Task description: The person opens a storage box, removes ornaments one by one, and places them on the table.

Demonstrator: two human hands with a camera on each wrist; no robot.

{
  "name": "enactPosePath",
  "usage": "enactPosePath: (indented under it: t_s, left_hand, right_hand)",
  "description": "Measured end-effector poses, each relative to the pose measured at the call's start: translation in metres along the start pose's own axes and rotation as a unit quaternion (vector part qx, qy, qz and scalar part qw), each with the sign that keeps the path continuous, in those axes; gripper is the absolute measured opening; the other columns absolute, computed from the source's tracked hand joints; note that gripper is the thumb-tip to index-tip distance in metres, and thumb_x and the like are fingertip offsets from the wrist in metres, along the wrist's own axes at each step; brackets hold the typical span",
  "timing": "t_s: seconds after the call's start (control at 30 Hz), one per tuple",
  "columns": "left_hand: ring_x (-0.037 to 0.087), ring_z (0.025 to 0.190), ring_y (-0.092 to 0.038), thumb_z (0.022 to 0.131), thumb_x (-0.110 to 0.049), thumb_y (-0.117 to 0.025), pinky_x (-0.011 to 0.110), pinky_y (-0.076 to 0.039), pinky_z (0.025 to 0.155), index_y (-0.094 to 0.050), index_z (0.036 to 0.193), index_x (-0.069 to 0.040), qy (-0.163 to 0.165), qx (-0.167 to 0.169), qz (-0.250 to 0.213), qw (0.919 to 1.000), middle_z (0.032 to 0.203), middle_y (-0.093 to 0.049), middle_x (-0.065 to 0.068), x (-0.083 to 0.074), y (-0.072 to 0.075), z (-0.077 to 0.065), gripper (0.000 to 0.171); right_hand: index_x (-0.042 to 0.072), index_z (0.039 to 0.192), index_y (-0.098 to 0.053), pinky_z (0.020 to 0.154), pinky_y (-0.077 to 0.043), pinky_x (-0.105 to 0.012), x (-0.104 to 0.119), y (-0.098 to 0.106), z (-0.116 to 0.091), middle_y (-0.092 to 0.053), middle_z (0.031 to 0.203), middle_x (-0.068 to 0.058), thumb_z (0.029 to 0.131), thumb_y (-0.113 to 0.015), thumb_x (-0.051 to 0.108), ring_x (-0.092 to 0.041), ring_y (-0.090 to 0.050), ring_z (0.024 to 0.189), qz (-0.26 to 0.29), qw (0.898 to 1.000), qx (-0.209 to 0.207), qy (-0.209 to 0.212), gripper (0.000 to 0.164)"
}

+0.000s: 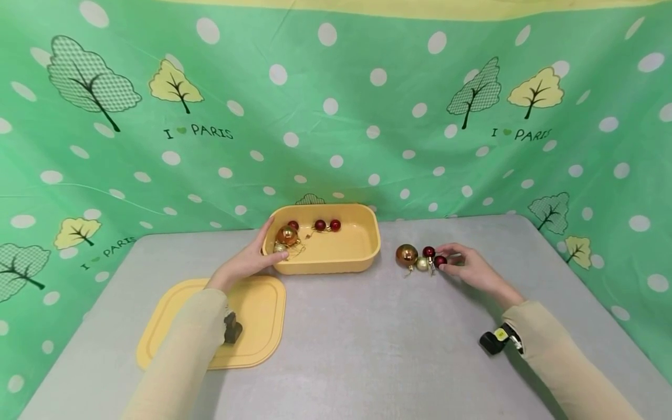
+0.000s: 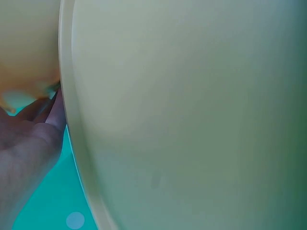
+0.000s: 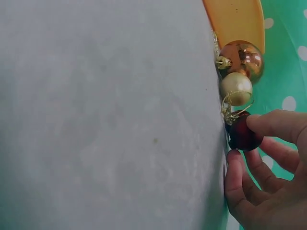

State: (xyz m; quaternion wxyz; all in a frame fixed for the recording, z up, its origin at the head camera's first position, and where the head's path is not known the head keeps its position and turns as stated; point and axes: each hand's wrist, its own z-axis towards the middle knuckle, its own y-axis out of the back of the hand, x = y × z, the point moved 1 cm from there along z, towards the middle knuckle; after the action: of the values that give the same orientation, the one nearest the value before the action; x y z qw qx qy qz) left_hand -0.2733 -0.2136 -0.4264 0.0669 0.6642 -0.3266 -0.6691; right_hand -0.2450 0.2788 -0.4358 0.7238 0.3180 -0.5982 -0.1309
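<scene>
A yellow plastic box (image 1: 331, 268) stands at the back of the table. My left hand (image 1: 249, 258) grips its left end, thumb over the front rim and fingers along the side wall. Inside lie a copper bauble (image 1: 287, 235), a pale gold bauble (image 1: 280, 248) and three dark red ones, two of them near the back wall. To the right of the box, my right hand (image 1: 471, 268) pinches a dark red bauble (image 3: 245, 135) between thumb and fingers. Beside it sit another dark red bauble (image 1: 428, 251), a pale gold one (image 1: 422, 264) and a larger copper one (image 1: 406, 255).
A yellow lid (image 1: 259, 326) lies flat at the front left, partly under the left forearm. Behind the grey table (image 1: 378, 350) hangs a green dotted cloth (image 1: 357, 116), close to the box's back. A black wrist camera (image 1: 492, 343) sits on the right wrist.
</scene>
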Motion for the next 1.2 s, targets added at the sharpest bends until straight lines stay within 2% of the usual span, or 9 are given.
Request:
enactPosePath:
  t_s: [0.2,0.6,0.73,0.9,1.0,1.2]
  left_hand:
    - [0.050,0.140,-0.003,0.091,-0.035,-0.067,0.063,-0.007,0.110,0.012,0.155,-0.027,-0.001,0.000,-0.005,1.0000,0.158,0.010,0.020,0.0009,0.0004,0.0006,0.102]
    - [0.048,0.140,-0.004,0.091,-0.034,-0.067,0.062,-0.008,0.110,0.012,0.155,-0.027,-0.008,-0.001,-0.006,0.9999,0.159,0.009,0.019,0.0003,-0.0001,0.0006,0.102]
    - [0.049,0.140,-0.006,0.091,-0.034,-0.067,0.062,-0.009,0.110,0.012,0.155,-0.027,-0.010,-0.001,-0.002,0.9999,0.159,0.009,0.020,0.0020,0.0001,0.0010,0.102]
    - [0.050,0.140,-0.004,0.091,-0.034,-0.067,0.062,-0.009,0.110,0.012,0.155,-0.025,-0.010,0.001,-0.001,0.9999,0.158,0.009,0.020,0.0004,-0.0005,0.0002,0.102]
    - [0.050,0.140,-0.004,0.091,-0.033,-0.067,0.063,-0.008,0.110,0.012,0.155,-0.025,-0.008,0.001,-0.003,1.0000,0.158,0.010,0.021,-0.0005,-0.0009,-0.0004,0.102]
    - [0.052,0.139,-0.002,0.092,-0.029,-0.067,0.064,-0.008,0.109,0.012,0.155,-0.024,-0.005,0.003,-0.010,0.9999,0.158,0.011,0.021,-0.0027,-0.0013,-0.0012,0.102]
  right_hand:
    - [-0.014,0.129,-0.044,0.075,-0.050,-0.026,0.0014,-0.0021,0.0021,-0.055,0.112,-0.028,0.084,-0.068,-0.004,-0.036,-0.056,0.096,0.024,1.000,0.000,-0.012,0.052]
    - [-0.010,0.140,-0.033,0.073,-0.050,-0.026,0.0034,0.0037,-0.0035,-0.046,0.125,-0.034,0.085,-0.069,0.001,-0.041,-0.054,0.104,0.044,0.998,0.008,-0.035,0.066]
    - [-0.010,0.141,-0.032,0.070,-0.050,-0.028,0.0026,0.0049,-0.0046,-0.047,0.125,-0.034,0.086,-0.069,0.002,-0.039,-0.054,0.103,0.038,0.998,0.021,-0.043,0.067]
    - [-0.010,0.139,-0.036,0.069,-0.050,-0.028,-0.0014,0.0033,-0.0030,-0.053,0.116,-0.028,0.085,-0.067,-0.001,-0.033,-0.057,0.096,0.026,0.998,0.031,-0.056,0.063]
    - [-0.010,0.137,-0.038,0.067,-0.050,-0.027,-0.0004,0.0016,-0.0006,-0.055,0.111,-0.026,0.084,-0.066,-0.003,-0.030,-0.057,0.093,0.015,0.998,0.025,-0.053,0.060]
    - [-0.011,0.135,-0.040,0.068,-0.051,-0.029,0.0017,-0.0007,0.0029,-0.057,0.108,-0.025,0.083,-0.066,-0.003,-0.031,-0.058,0.091,0.002,0.999,0.021,-0.044,0.058]
